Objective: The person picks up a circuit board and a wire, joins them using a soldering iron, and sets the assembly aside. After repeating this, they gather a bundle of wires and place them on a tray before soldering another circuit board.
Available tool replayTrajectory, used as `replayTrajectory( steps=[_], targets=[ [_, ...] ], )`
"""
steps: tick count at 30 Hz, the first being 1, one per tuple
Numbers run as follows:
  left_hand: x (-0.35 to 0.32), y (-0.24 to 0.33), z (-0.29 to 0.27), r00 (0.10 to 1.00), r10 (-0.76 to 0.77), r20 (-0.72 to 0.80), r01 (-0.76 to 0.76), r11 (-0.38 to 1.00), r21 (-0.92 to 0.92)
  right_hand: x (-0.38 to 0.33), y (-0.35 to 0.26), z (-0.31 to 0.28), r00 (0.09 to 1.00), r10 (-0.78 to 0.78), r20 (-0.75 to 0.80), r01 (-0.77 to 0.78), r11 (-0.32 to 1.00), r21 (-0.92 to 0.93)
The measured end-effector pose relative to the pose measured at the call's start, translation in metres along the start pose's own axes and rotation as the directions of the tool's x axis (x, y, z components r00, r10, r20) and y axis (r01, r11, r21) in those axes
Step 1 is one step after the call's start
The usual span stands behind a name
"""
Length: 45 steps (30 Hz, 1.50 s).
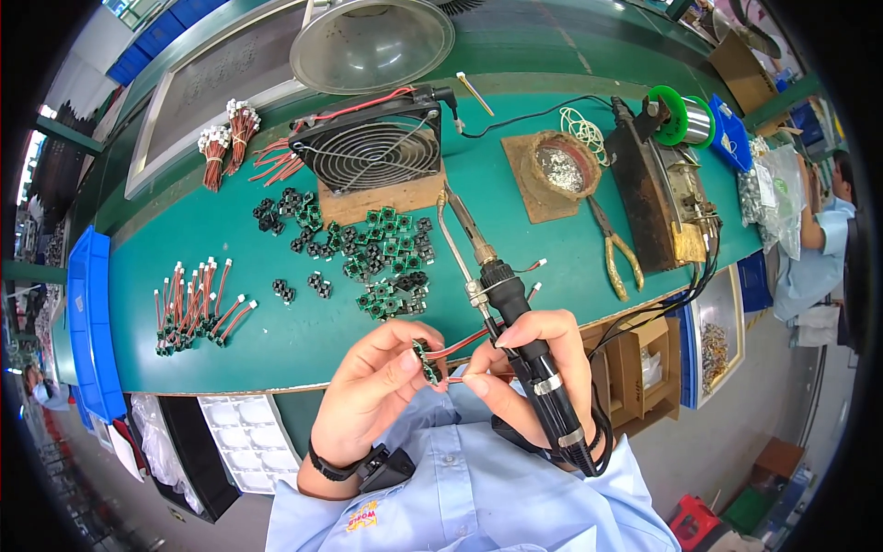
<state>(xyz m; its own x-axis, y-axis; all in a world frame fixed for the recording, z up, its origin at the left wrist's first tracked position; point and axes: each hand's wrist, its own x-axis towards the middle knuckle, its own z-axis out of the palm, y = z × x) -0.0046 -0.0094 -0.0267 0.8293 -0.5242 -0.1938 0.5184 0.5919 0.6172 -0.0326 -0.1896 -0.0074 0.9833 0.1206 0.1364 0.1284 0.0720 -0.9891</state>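
Note:
My left hand (372, 386) pinches a small green circuit board (425, 360) with a red wire (460, 343) running off it to the right. My right hand (538, 373) grips a black soldering iron (515, 322), its metal tip pointing away up the bench, while its fingertips also hold the red wire close to the board. Both hands sit at the near edge of the green bench (276, 340), close to my chest. A black wristband is on my left wrist.
A heap of small green and black boards (377, 253) lies mid-bench. Finished boards with red leads (193, 308) lie left, red wire bundles (230, 138) far left. A black fan (372, 147), solder pot (561, 166), pliers (616, 248), solder spool (681, 115), blue bin (92, 322). Another person (828, 239) at right.

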Motion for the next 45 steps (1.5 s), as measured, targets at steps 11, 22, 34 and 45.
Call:
replayTrajectory(
  steps=[11, 22, 34, 45],
  targets=[
    [0.000, -0.004, 0.001, 0.991, -0.108, 0.075, 0.118, 0.983, -0.141, 0.005, -0.006, 0.006, 0.979, -0.201, 0.017, 0.201, 0.960, -0.197],
    [-0.002, -0.001, 0.015, 0.981, -0.147, -0.126, 0.134, 0.985, -0.107, 0.007, -0.004, 0.005, 0.962, -0.273, -0.003, 0.263, 0.930, -0.257],
    [-0.003, -0.005, 0.001, 0.994, -0.079, 0.072, 0.088, 0.987, -0.132, 0.008, -0.006, 0.004, 0.960, -0.281, -0.005, 0.272, 0.931, -0.245],
    [-0.004, -0.003, 0.005, 0.999, -0.036, 0.011, 0.037, 0.999, -0.014, 0.005, -0.007, 0.007, 0.977, -0.210, -0.042, 0.200, 0.964, -0.178]
  ],
)
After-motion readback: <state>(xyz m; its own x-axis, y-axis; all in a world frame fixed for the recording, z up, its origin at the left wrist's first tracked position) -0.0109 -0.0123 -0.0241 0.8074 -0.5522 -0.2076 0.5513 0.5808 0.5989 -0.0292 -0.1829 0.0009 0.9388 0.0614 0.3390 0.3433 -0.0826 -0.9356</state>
